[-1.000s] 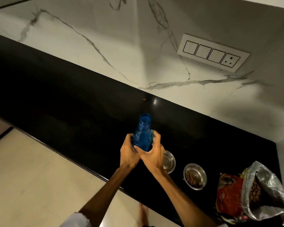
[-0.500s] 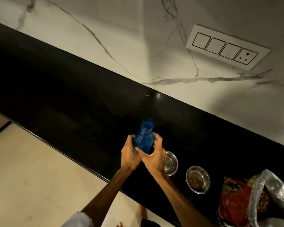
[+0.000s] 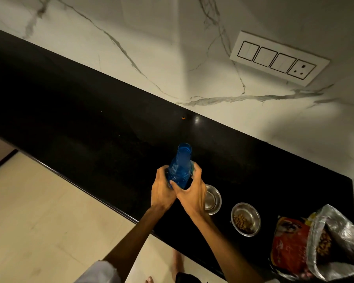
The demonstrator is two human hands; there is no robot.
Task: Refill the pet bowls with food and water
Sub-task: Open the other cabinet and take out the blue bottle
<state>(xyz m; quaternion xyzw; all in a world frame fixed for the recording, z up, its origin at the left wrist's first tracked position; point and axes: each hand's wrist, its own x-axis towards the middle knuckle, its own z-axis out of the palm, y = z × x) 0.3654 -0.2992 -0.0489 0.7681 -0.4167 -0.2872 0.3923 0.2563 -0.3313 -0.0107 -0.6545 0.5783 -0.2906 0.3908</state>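
A blue plastic bottle [image 3: 179, 167] stands upright over the black counter [image 3: 90, 111], its mouth open and pointing away from me. My left hand [image 3: 161, 190] grips its left side and my right hand [image 3: 190, 193] grips its right side, fingers curled round the body. Just right of my right hand sits a steel bowl [image 3: 213, 199] partly hidden by the wrist; its content cannot be told. A second steel bowl [image 3: 246, 219] further right holds brown kibble. An opened red and silver pet food bag [image 3: 307, 248] lies at the far right, kibble showing in its mouth.
A white marble wall [image 3: 172, 48] backs the counter, with a switch and socket panel [image 3: 279, 58] at the upper right. Pale floor tiles [image 3: 39, 211] lie below the counter's front edge. A small orange crumb [image 3: 183, 118] sits near the wall.
Both hands keep the same grip on the bottle. The view has shifted slightly; the bottle and hands look much the same in place.
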